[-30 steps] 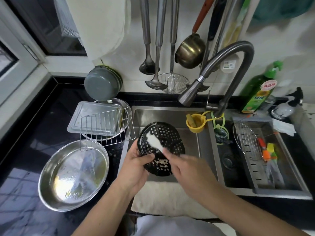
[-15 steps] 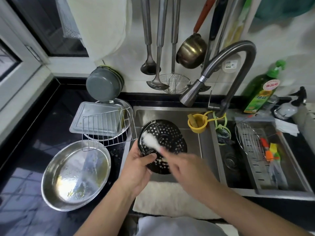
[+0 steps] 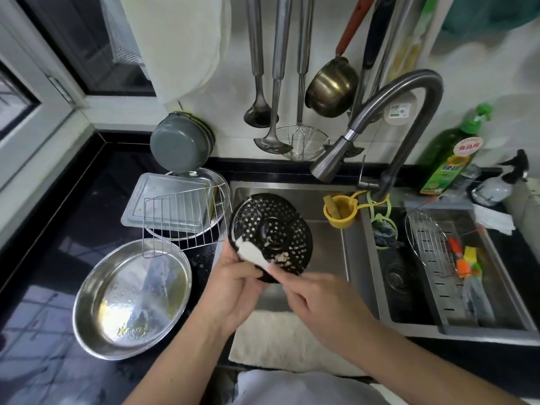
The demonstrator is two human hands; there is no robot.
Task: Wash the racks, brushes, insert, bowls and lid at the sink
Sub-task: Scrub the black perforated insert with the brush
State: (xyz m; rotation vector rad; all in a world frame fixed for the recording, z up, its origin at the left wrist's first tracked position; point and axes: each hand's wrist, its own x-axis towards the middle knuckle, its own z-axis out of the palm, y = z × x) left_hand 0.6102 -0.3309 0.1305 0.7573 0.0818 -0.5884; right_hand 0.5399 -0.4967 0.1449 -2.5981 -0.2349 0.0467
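We hold the black perforated insert (image 3: pixel 271 236) tilted over the left basin of the sink (image 3: pixel 321 200), its holed face turned up toward us, most likely so that suds and loosened bits drop into the basin and not onto the tabletop (image 3: pixel 58 200). Our left hand (image 3: pixel 233 287) grips the insert's near rim, fingers curled under it and thumb over the edge, which steadies the disc against the scrubbing. Our right hand (image 3: pixel 318 302) is closed round the handle end of a white brush (image 3: pixel 254 254), whose soapy head lies on the insert's lower left face, close to the left thumb; white foam clings there and along the upper left rim. So both grips are clamped, one on the insert and one on the brush, neither slack. The faucet (image 3: pixel 380 127) arches over the basin with its spout above and to the right of the insert; we cannot tell whether water runs. Pieces that seem already dealt with stand to the left on the tabletop: a wide steel bowl (image 3: pixel 131 299), a wire rack (image 3: pixel 181 223) leaning on a steel tray (image 3: pixel 163 206), and a grey pot (image 3: pixel 178 147) tipped against the wall. In the right basin a drainer tray (image 3: pixel 447 287) carries another wire rack (image 3: pixel 423 238) and coloured brushes (image 3: pixel 464 258), within easy reach. We judge the insert to be mid-scrub, with rinsing to come.
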